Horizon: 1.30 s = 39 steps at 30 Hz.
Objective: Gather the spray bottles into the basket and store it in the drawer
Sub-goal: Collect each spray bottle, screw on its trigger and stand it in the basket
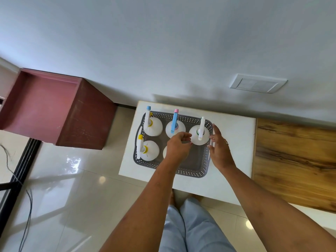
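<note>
A grey perforated basket [190, 174] stands on a white tabletop [234, 130]. Several white spray bottles stand in it: one with a blue-tipped nozzle [153, 127], one with a blue and pink trigger [175, 127], one with a yellow nozzle [149, 150] and one with a white nozzle [199, 138]. Another bottle [164, 152] is mostly hidden under my left hand [179, 145]. That hand's loosely curled fingertips are at the left side of the white-nozzle bottle. My right hand [219, 148] is spread at the basket's right wall, beside the same bottle. No drawer is in view.
A wood-grain surface [294, 160] adjoins the tabletop on the right. A maroon cabinet [54, 106] stands to the left across a gap of glossy tiled floor. Cables [27, 197] trail on the floor at far left. A switch plate [258, 83] is on the wall behind.
</note>
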Each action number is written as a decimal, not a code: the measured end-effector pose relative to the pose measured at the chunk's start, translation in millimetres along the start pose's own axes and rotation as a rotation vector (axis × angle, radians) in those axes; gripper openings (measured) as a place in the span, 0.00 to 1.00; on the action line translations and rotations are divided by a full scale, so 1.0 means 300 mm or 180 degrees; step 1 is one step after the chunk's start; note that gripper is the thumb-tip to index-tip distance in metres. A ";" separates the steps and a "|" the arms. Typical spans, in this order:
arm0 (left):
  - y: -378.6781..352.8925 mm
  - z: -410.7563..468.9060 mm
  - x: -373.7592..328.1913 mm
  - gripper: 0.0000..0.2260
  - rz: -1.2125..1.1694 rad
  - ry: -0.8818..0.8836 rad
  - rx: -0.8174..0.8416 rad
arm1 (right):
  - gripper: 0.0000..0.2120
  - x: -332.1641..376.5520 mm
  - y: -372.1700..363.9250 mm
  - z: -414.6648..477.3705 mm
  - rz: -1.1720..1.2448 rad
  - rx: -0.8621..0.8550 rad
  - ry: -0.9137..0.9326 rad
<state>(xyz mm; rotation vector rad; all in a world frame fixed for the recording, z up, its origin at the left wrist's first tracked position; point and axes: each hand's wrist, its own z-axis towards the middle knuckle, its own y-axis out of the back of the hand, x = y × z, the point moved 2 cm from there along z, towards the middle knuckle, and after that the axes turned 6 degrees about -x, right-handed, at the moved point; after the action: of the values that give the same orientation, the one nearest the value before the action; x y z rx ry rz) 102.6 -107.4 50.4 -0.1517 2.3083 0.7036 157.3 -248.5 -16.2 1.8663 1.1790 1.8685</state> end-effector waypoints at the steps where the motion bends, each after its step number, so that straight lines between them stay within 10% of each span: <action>1: 0.002 -0.005 0.008 0.15 0.0017 0.0010 0.0008 | 0.37 -0.011 -0.003 -0.010 -0.0054 0.0002 -0.0015; 25: 0.178 -0.288 0.428 0.12 -0.0631 0.0430 -0.0234 | 0.23 0.104 -0.130 -0.394 -0.0259 0.0684 0.0110; 39: 0.419 -0.892 1.152 0.11 -0.1566 0.0778 -0.0802 | 0.16 0.366 -0.444 -1.139 -0.0125 0.1220 0.0567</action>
<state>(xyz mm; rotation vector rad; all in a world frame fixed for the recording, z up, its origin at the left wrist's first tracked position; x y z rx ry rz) -351.9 -111.8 37.6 -0.9315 2.2604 0.7413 -221.8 -211.4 23.1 1.8659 1.7247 1.9261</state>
